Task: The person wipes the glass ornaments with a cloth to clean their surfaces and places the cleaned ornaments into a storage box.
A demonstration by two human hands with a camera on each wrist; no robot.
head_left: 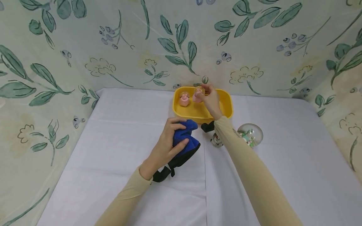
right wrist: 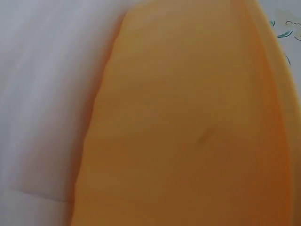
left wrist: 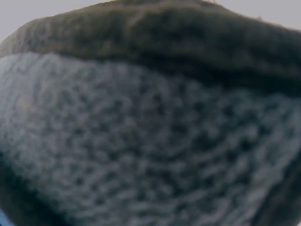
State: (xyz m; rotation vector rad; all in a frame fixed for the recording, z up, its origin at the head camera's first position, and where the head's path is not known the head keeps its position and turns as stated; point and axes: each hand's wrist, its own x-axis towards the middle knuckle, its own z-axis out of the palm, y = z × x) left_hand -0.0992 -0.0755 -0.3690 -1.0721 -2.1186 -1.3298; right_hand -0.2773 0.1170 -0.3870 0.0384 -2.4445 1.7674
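My right hand [head_left: 211, 99] pinches a small snow globe [head_left: 199, 94] with a pink base, over the yellow tray [head_left: 202, 118]. A matching pink snow globe [head_left: 184, 99] stands inside the tray, at its left end. Nearer to me, my left hand [head_left: 167, 142] grips a bunched blue cloth [head_left: 185, 133] with a black part along its lower side. In the left wrist view a blurred, nubby grey cloth surface [left wrist: 141, 141] with dark edging fills the picture. The right wrist view takes in the tray's bare yellow floor [right wrist: 178, 117]; the fingers are out of that view.
Partly behind my right forearm sits a larger snow globe [head_left: 255, 133] with green and white figures inside. Beside it, to the left, is a small silvery round item [head_left: 216, 141]. A white cloth [head_left: 113, 141] covers the table, and a leaf-patterned backdrop [head_left: 127, 37] rises behind the tray.
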